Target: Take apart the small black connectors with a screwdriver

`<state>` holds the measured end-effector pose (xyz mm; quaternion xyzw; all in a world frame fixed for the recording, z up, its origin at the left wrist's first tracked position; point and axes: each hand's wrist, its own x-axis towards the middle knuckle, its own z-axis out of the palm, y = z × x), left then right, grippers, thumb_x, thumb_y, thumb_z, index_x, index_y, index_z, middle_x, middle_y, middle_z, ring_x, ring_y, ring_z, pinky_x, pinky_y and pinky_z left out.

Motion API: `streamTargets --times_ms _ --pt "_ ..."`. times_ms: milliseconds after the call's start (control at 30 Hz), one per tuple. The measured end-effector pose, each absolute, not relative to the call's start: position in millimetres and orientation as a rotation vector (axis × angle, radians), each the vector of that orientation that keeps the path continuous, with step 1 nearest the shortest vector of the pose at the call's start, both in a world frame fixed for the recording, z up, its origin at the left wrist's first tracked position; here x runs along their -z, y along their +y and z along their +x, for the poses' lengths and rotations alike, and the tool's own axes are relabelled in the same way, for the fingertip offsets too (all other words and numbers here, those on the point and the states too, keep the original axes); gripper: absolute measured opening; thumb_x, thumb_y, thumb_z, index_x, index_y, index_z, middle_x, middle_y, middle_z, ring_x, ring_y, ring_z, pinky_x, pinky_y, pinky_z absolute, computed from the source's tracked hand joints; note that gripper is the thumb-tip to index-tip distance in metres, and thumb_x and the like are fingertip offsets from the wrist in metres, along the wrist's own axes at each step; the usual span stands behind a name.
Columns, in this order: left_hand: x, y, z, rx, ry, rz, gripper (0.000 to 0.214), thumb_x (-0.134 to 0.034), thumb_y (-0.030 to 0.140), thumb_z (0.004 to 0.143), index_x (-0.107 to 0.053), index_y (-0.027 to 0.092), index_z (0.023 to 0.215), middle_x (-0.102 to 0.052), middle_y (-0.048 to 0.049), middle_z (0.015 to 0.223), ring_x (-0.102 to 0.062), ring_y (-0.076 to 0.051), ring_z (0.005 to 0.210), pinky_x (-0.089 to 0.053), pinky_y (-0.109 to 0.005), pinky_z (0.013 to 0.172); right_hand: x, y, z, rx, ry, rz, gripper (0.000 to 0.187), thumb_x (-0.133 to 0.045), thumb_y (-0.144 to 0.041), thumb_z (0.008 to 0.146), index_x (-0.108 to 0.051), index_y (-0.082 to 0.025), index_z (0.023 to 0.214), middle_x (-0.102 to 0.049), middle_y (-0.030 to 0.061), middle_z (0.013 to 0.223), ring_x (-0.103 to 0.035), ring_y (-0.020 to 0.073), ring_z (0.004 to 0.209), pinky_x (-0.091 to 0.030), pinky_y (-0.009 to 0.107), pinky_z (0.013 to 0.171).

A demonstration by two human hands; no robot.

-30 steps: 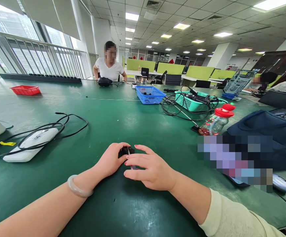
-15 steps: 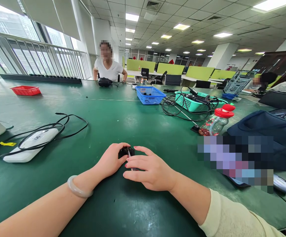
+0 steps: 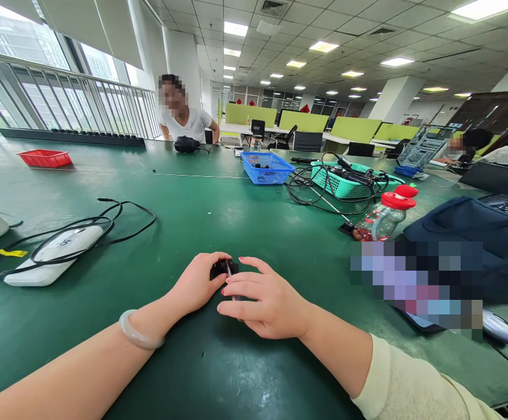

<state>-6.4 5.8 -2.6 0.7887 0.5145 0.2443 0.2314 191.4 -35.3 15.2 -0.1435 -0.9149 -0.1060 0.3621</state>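
My left hand point(image 3: 201, 281) is closed around a small black part point(image 3: 221, 268), pinning it near the green tabletop point(image 3: 184, 216). The thumb and fingers cover much of that part, so its exact kind does not show. Facing it from the right, my right hand point(image 3: 265, 296) is closed on a thin screwdriver-like tool with a metal shaft point(image 3: 229, 269). The shaft's tip meets the black part. Most of the tool's handle is hidden behind my right fingers.
To the left lies a white device point(image 3: 56, 256) with a black cable looped over it. Farther back are a red tray point(image 3: 44, 158), a blue basket point(image 3: 268, 175) and a green basket point(image 3: 341, 185) with cables. A red-lidded bottle point(image 3: 383, 217) and dark bag point(image 3: 468, 233) stand right. A person point(image 3: 188, 122) sits opposite.
The person opposite has leaned toward the left of the view. Both of my hands stay almost in place, with only a slight shift of my right fingers.
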Motion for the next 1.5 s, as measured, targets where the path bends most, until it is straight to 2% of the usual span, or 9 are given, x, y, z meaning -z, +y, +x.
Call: streamTargets --times_ms 200,433,1000,1500 --pt "2.2 8.5 -3.7 -0.672 1.371 2.184 0.037 -0.058 0.032 0.080 -0.063 0.022 0.115 -0.070 -0.0064 0.113 -0.063 -0.025 0.104 -0.049 -0.044 0.100 -10.9 -33.0 193.5 0.089 -2.274 -0.503 0.018 -0.054 -0.018 0.090 -0.064 -0.024 0.104 -0.075 0.0006 0.100 -0.068 0.0125 0.100 -0.036 0.040 0.113" --pt "2.3 9.5 -2.8 -0.638 1.413 2.188 0.037 -0.060 0.032 0.079 -0.063 0.023 0.115 -0.069 -0.0050 0.117 -0.061 -0.025 0.108 -0.048 -0.043 0.102 -12.1 -30.9 198.6 0.007 -1.964 -0.657 0.014 -0.053 -0.016 0.089 -0.060 -0.023 0.100 -0.074 0.0009 0.089 -0.071 0.0143 0.081 -0.044 0.044 0.106" --pt "2.5 7.8 -4.8 -0.642 1.417 2.180 0.032 -0.060 0.033 0.080 -0.064 0.024 0.111 -0.070 -0.0040 0.111 -0.061 -0.025 0.104 -0.050 -0.042 0.097 -10.7 -31.3 197.7 0.003 -1.954 -0.623 0.020 -0.051 -0.013 0.088 -0.059 -0.023 0.103 -0.074 0.0007 0.089 -0.073 0.0161 0.082 -0.041 0.048 0.110" --pt "0.5 5.2 -3.7 -0.655 1.399 2.161 0.032 -0.061 0.025 0.081 -0.064 0.024 0.112 -0.070 -0.0038 0.112 -0.061 -0.024 0.107 -0.048 -0.042 0.100 -11.3 -32.2 195.7 0.129 -2.017 -0.532 0.020 -0.054 -0.010 0.084 -0.058 -0.022 0.100 -0.075 0.0034 0.090 -0.073 0.0163 0.084 -0.043 0.049 0.106"
